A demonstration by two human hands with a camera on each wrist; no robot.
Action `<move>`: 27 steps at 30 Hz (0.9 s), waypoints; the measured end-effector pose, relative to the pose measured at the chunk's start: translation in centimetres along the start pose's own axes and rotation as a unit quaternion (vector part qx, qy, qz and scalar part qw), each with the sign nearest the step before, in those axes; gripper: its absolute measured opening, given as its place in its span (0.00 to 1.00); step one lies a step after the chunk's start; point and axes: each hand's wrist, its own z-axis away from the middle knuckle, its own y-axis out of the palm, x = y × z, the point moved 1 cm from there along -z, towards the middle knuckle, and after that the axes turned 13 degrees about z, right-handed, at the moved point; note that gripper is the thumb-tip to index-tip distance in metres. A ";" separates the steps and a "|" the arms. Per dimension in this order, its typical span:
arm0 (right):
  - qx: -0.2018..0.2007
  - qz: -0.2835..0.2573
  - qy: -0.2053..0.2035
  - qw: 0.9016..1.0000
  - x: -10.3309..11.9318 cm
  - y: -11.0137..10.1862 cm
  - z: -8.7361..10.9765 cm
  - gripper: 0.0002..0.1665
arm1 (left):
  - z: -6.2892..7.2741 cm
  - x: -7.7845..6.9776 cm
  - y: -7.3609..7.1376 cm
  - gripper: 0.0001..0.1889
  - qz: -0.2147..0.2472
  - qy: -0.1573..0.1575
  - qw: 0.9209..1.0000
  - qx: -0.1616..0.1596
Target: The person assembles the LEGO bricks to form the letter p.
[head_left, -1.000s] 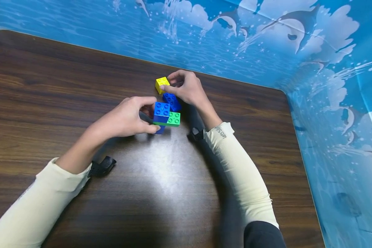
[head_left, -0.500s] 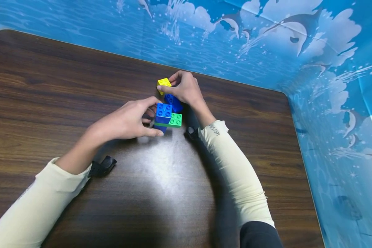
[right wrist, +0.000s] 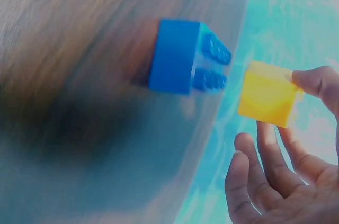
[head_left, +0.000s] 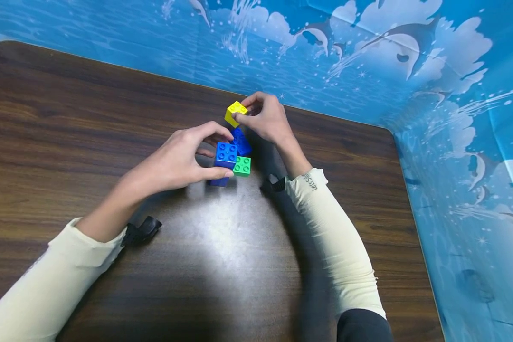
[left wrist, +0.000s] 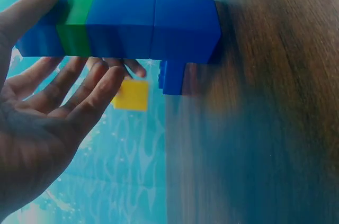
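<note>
My right hand (head_left: 267, 116) pinches a yellow toy building brick (head_left: 236, 113) between thumb and fingers. In the right wrist view the yellow brick (right wrist: 268, 94) hangs apart from the studs of a blue brick (right wrist: 175, 57) on the table. My left hand (head_left: 175, 159) is cupped loosely around a stack of blue bricks (head_left: 226, 153) with a green brick (head_left: 242, 166) sticking out between them. Its thumb lies across the near side and its index finger reaches past the far side. The left wrist view shows the stack's blue bricks (left wrist: 153, 25) upright, with the other fingers (left wrist: 92, 99) extended beside it.
The dark wood-grain table (head_left: 90, 104) extends around both hands. A blue sea-print sheet with dolphins (head_left: 318, 38) stands along its back and right edges. Black wrist cameras (head_left: 143, 230) sit at both cuffs.
The right hand has lifted the yellow brick and shifted it slightly right, away from the blue brick. The left hand has loosened around the stack, its thumb and index finger extending further past it.
</note>
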 end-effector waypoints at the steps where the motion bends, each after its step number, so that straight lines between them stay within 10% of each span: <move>1: 0.000 0.000 -0.004 1.000 -0.1 -0.3 0.1 0.20 | 0.0 0.0 0.0 0.32 -0.005 0.003 1.000 -0.002; 27: 0.054 -0.005 -0.061 0.997 0.6 -4.4 4.9 0.18 | -0.1 0.1 0.2 0.18 0.026 -0.005 1.000 -0.003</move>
